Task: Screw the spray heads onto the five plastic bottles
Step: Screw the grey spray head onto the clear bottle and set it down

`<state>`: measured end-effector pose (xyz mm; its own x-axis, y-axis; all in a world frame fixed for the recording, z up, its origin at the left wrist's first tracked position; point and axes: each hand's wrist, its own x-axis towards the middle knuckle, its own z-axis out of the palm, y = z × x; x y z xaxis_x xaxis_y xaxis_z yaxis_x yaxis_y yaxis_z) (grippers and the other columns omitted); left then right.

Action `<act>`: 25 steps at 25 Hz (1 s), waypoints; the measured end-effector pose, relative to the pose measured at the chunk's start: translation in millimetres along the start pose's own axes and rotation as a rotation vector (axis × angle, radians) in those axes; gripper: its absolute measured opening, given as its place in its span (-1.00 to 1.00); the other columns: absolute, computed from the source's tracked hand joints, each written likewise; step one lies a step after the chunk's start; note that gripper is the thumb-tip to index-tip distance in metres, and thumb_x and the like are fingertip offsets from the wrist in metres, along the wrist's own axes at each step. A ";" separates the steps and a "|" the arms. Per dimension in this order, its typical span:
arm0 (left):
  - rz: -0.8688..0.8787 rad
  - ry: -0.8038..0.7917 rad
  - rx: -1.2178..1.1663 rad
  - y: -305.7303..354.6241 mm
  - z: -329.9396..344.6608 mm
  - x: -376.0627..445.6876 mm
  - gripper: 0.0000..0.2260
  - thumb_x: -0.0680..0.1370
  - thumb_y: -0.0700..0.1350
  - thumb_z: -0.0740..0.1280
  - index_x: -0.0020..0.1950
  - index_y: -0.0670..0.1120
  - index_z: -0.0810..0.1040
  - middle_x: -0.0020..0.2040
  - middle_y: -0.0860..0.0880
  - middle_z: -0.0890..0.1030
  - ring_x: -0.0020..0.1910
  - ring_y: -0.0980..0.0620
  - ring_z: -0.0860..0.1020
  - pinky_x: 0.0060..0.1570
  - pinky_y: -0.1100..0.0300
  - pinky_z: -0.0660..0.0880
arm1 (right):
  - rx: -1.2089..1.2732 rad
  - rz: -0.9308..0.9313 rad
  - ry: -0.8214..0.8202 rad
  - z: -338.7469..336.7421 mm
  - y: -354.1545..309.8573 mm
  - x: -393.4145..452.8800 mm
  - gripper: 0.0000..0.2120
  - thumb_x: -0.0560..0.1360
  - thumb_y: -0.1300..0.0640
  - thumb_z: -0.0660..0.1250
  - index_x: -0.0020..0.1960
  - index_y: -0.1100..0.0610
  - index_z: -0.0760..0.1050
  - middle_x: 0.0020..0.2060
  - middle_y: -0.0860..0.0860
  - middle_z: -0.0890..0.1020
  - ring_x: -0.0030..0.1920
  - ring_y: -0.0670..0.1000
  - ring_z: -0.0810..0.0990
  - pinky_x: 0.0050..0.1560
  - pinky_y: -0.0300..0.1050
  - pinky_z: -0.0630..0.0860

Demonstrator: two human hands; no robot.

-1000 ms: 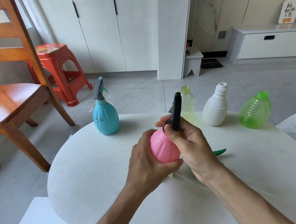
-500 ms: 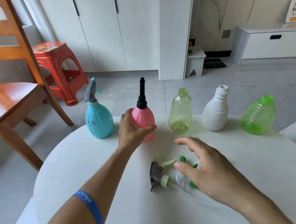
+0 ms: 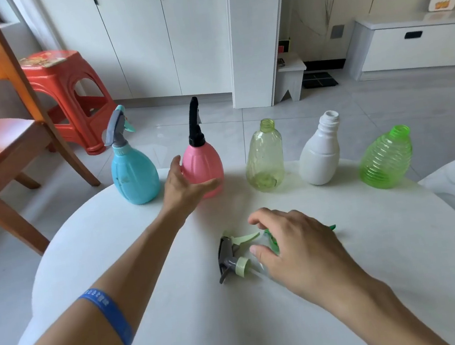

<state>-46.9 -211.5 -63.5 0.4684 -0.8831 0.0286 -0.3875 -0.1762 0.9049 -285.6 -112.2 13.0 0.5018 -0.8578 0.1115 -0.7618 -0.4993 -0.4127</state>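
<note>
Along the far edge of the round white surface (image 3: 408,278) stand five plastic bottles: a blue bottle (image 3: 134,178) and a pink bottle (image 3: 203,165) with spray heads fitted, then a pale yellow-green bottle (image 3: 264,158), a white bottle (image 3: 321,154) and a ribbed green bottle (image 3: 384,160), all uncapped. Beside the pink bottle, the left hand (image 3: 184,191) is spread, fingers loose. Nearer than the pink bottle, the right hand (image 3: 294,246) hovers with curled fingers over a green spray head (image 3: 271,243), beside a grey spray head with a pale green collar (image 3: 233,255); whether it grips is unclear.

Matt table (image 3: 379,282); ribbed translucent plastic green bottle (image 3: 384,163).
</note>
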 end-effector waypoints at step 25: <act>0.180 -0.057 0.145 88.5 52.1 -51.1 -0.24 0.35 -0.04 0.57 0.46 0.01 0.28 0.33 -0.07 0.45 0.29 -0.06 0.42 0.15 0.06 0.44 | 1.100 0.379 0.443 -53.4 50.8 15.7 -0.97 0.51 0.14 0.43 -0.06 0.06 0.61 -0.16 -0.03 0.76 -0.24 -0.28 0.64 -0.21 -0.37 0.41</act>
<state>-146.5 -204.6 -7.1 0.3371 -0.9285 0.1560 -0.5728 -0.0707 0.8166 -338.4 -157.6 42.1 -0.0183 -0.9995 0.0273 0.0264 -0.0278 -0.9993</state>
